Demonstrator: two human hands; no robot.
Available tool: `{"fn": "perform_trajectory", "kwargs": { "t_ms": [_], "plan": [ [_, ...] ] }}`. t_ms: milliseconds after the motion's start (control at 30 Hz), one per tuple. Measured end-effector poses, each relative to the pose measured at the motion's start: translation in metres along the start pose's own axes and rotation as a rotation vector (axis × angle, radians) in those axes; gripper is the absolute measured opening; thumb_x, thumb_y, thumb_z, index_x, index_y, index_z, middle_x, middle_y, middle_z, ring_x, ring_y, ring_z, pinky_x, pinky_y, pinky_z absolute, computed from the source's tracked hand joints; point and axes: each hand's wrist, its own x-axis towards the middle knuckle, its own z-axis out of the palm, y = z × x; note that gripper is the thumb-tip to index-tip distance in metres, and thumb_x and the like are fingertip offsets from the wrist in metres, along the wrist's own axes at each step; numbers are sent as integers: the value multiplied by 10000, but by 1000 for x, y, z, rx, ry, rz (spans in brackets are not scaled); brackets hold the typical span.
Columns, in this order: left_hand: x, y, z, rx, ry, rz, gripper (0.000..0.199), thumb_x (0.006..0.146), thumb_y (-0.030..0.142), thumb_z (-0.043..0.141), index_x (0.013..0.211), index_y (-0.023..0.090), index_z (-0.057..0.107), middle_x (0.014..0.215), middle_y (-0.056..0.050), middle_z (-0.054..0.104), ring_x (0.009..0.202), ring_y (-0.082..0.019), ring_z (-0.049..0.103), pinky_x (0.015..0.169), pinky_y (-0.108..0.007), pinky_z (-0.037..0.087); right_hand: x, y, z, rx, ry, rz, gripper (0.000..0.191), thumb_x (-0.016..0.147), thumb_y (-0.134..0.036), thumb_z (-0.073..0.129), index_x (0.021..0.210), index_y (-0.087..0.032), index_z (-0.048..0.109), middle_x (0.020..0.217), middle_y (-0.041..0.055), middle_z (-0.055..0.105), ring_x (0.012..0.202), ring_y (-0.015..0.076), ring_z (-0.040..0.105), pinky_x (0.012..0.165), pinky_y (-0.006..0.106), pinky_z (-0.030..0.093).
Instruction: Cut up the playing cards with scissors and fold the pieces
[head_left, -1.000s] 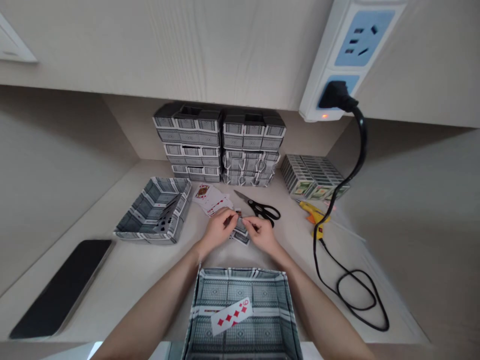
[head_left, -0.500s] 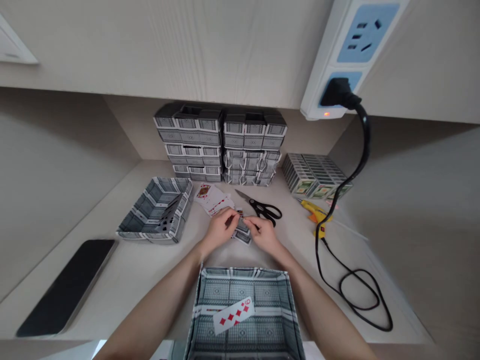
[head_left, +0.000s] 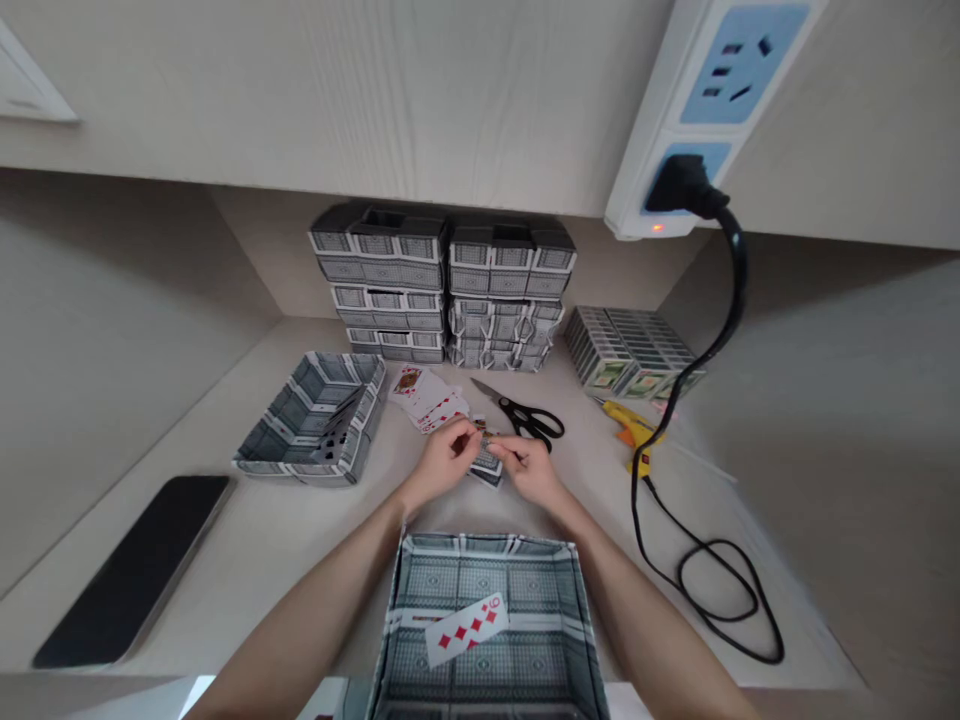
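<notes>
My left hand (head_left: 448, 455) and my right hand (head_left: 529, 466) meet over the middle of the table, fingers closed on a playing card (head_left: 489, 461) with a grey patterned back. Another card lies beneath it, partly hidden by my fingers. Left of my hands, loose face-up playing cards (head_left: 429, 397) lie fanned out. Black-handled scissors (head_left: 529, 415) rest just beyond my right hand. Between my forearms stands an open box made of cards (head_left: 486, 575), with a six of diamonds piece (head_left: 466, 628) inside.
A second card box (head_left: 300, 440) holds some cards at left, near a black phone (head_left: 135, 570). Stacked card boxes (head_left: 450, 290) line the back, beside packed card decks (head_left: 630, 350). At right lie a yellow glue gun (head_left: 631, 430) and its looped black cord (head_left: 720, 590), plugged into a power strip (head_left: 667, 140).
My fingers have shifted slightly on the card, and its grey back now shows at a different angle. The view has moved a little; the other things stay where they were.
</notes>
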Motion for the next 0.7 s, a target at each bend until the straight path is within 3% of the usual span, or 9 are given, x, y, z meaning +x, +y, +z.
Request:
{"fn": "perform_trajectory", "kwargs": {
  "t_ms": [133,233,300,467,600,700],
  "plan": [
    [3,-6,1,18,89,-56,230,794,274,449,593,166,416,548,46,379,527,-85,360,507,-200,286,1,-6,2,-200,45,-20,296,806,-376,500,989,-189,640,797,49,669,669,176,597,624,273,467],
    [4,-8,-1,19,128,-79,252,801,296,447,588,166,412,538,49,372,519,-83,357,501,-200,284,1,-12,1,-307,74,-99,468,716,-422,616,1134,-219,563,972,78,623,829,199,588,728,301,472],
    [4,-8,-3,-8,138,-92,260,803,309,451,589,163,423,539,47,382,522,-83,364,501,-200,291,1,-13,0,-332,104,-158,492,695,-420,641,1140,-227,560,1037,88,580,923,211,561,786,315,463],
    [3,-6,-3,-149,108,-116,241,798,342,474,655,151,511,588,29,460,564,-89,421,532,-198,343,1,-12,-2,-340,152,-213,332,749,-370,598,1047,-228,617,923,67,604,863,193,567,783,314,466],
    [1,-3,-1,-151,160,-149,251,786,350,494,639,149,524,561,30,475,530,-87,433,506,-196,346,-1,-14,0,-390,122,-224,564,665,-428,666,1178,-231,535,1041,84,583,955,226,546,830,342,456],
    [1,-2,-1,-169,191,-168,257,768,363,519,627,149,536,559,25,501,526,-90,454,508,-199,362,-2,-15,1,-390,99,-211,540,688,-385,652,1191,-235,526,1051,84,593,964,228,548,835,350,456]
  ]
}}
